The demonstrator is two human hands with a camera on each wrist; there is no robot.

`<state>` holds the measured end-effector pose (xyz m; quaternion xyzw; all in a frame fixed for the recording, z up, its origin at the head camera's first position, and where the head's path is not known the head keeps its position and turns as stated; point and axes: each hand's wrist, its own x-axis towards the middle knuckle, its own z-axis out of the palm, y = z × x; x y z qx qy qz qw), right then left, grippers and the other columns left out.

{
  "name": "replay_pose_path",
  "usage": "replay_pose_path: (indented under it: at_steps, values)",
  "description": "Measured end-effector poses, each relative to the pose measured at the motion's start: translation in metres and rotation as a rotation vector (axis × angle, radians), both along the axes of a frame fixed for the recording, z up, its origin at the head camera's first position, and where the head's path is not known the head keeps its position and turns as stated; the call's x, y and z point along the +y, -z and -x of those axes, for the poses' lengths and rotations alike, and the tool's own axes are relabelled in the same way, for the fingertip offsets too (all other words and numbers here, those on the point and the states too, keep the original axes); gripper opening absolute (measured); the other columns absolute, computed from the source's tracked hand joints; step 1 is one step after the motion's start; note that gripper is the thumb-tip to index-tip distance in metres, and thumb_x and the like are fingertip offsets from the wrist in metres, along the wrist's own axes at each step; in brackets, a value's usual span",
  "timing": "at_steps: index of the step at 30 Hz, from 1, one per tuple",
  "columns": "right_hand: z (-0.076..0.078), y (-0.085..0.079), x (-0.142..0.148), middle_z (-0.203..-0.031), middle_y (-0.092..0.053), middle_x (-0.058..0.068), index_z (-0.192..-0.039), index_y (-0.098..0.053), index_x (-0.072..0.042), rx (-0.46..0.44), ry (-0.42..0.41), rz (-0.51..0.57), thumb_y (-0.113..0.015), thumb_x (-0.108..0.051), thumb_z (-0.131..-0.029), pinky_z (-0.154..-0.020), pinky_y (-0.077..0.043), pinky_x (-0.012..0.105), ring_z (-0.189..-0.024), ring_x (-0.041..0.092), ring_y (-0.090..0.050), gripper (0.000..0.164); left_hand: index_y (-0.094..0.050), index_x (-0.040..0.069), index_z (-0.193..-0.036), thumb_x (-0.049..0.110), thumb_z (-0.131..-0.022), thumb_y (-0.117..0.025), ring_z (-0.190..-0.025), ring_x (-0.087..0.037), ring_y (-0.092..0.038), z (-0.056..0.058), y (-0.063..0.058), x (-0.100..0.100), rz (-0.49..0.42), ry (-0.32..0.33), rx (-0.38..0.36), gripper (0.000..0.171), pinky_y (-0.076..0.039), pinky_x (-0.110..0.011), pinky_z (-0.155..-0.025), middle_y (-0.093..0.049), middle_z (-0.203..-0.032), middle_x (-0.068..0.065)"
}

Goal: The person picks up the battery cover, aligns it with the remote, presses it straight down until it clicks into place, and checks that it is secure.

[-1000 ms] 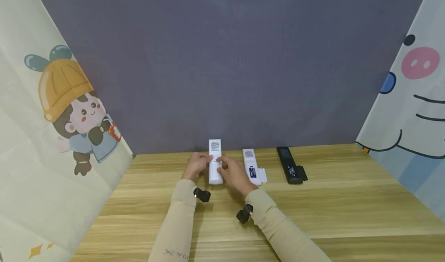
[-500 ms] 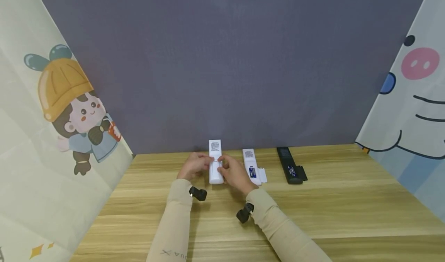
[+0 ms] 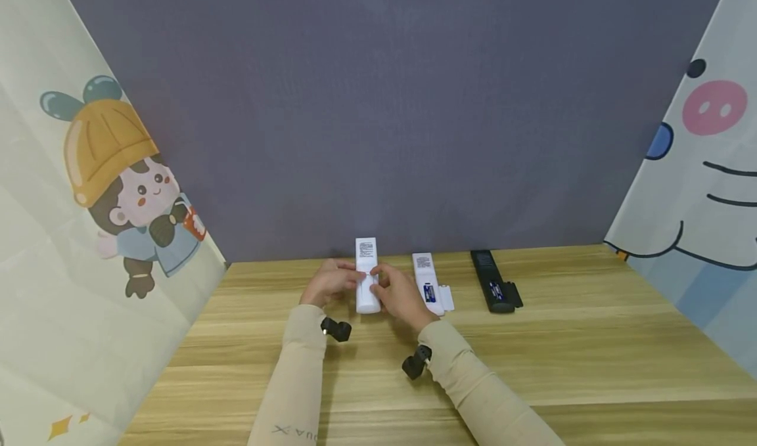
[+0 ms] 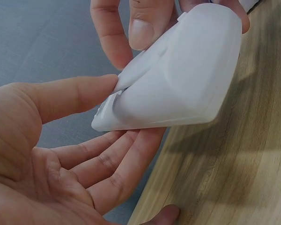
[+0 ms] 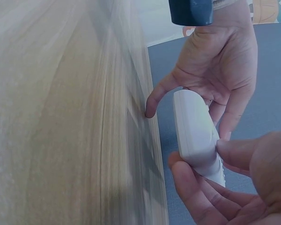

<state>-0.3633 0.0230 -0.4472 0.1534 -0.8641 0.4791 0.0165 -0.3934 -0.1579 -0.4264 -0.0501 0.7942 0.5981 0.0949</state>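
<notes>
A white remote control [image 3: 367, 295], back side up with a printed label at its far end, is held off the table between both hands. My left hand [image 3: 331, 282] grips it from the left, the thumb on its back by the battery cover's edge and fingers underneath, as the left wrist view shows. From the right, my right hand [image 3: 407, 296] pinches the remote with the thumb on its back and fingers along the far side and below. In the right wrist view the white remote [image 5: 194, 129] is tilted. The battery cover's edge stands slightly raised in the left wrist view.
To the right on the wooden table [image 3: 378, 393] lies another white remote [image 3: 423, 265], its blue batteries [image 3: 429, 293] exposed and its cover [image 3: 447, 298] beside it. Farther right is a black remote [image 3: 486, 272] with batteries showing and its black cover [image 3: 512, 294] alongside. A grey wall [image 3: 378, 117] stands behind.
My left wrist has shifted a little to the left, while its thumb has slid slightly right and nearer along the remote's back. The right hand has stayed almost still.
</notes>
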Motion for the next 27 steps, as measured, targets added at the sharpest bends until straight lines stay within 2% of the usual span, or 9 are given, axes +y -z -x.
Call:
replay_pose_path:
  at_steps: [10, 15, 27]
  values:
    - [0.0017, 0.002, -0.0005, -0.101, -0.074, 0.018, -0.122, -0.065, -0.013, 0.014, 0.006, -0.015, -0.068, -0.011, -0.098, -0.053, -0.055, 0.026, -0.064, 0.016, -0.068, 0.025, -0.059, -0.004, -0.131, 0.011, -0.09, -0.074, -0.094, -0.022, -0.067, -0.0013, 0.0, 0.0004, -0.002, 0.007, -0.001, 0.046, -0.051, -0.052, -0.097, -0.071, -0.111, -0.016]
    - [0.0021, 0.0026, -0.0001, -0.099, -0.073, 0.017, -0.122, -0.065, -0.012, 0.02, 0.007, -0.027, -0.068, -0.011, -0.098, -0.052, -0.055, 0.026, -0.063, 0.018, -0.068, 0.024, -0.059, -0.004, -0.13, 0.009, -0.09, -0.074, -0.091, -0.022, -0.067, -0.0015, 0.0005, 0.0018, -0.004, -0.006, 0.003, 0.045, -0.051, -0.052, -0.098, -0.07, -0.112, -0.017]
    - [0.0015, 0.0018, -0.0004, -0.1, -0.075, 0.017, -0.117, -0.068, -0.012, 0.04, 0.008, -0.031, -0.069, -0.011, -0.097, -0.053, -0.055, 0.025, -0.063, 0.017, -0.068, 0.02, -0.06, -0.003, -0.129, 0.01, -0.088, -0.075, -0.09, -0.023, -0.067, -0.0021, 0.0002, 0.003, 0.027, -0.015, 0.01, 0.045, -0.051, -0.05, -0.094, -0.07, -0.115, -0.018]
